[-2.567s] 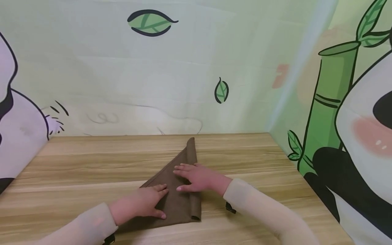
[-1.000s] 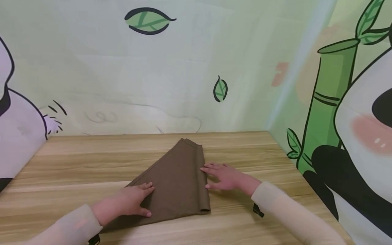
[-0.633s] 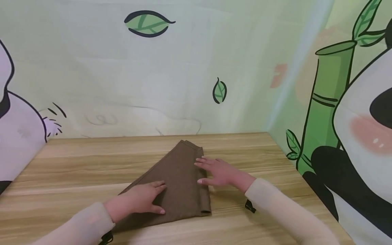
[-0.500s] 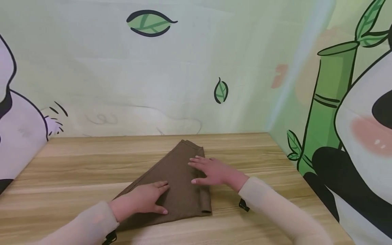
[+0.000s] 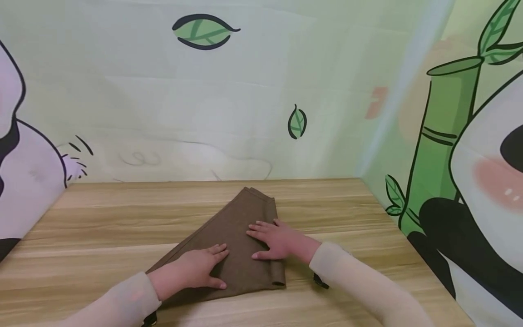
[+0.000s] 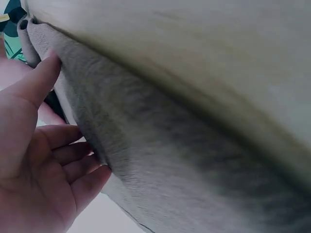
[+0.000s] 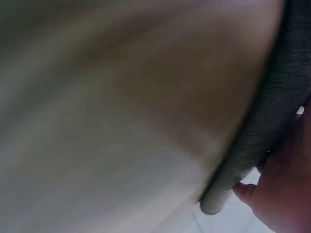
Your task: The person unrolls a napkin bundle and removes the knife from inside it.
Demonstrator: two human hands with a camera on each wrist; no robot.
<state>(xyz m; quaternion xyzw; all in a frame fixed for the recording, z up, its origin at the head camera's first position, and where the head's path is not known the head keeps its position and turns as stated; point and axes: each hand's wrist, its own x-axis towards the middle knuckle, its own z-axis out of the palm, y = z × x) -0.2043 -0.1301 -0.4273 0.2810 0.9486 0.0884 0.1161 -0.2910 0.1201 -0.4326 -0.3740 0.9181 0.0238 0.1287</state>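
A brown cloth [image 5: 245, 236] lies folded on the table, slanted along its left side and narrowing to a blunt far end. Its right edge forms a soft rolled fold. My left hand [image 5: 196, 270] rests on the near left part, fingers spread and thumb apart. Across the rolled edge lies my right hand [image 5: 273, 240], its fingertips on the middle of the cloth. In the left wrist view, the fingertips of the left hand [image 6: 53, 160] touch the cloth [image 6: 146, 141]. The right wrist view shows the right hand [image 7: 284, 189] against the rolled edge [image 7: 252, 141].
The wooden table [image 5: 102, 218] has light striped grain and meets a pale green backdrop [image 5: 122, 91] at its far edge. On the right, the backdrop carries a printed panda and a bamboo stalk [image 5: 445, 127]. A small black device [image 5: 320, 281] sits under the right sleeve.
The cloth's far end was pointed earlier and is now wider and blunt. My right hand went right to the rolled edge, then back left onto the cloth. The left hand shifted left and back.
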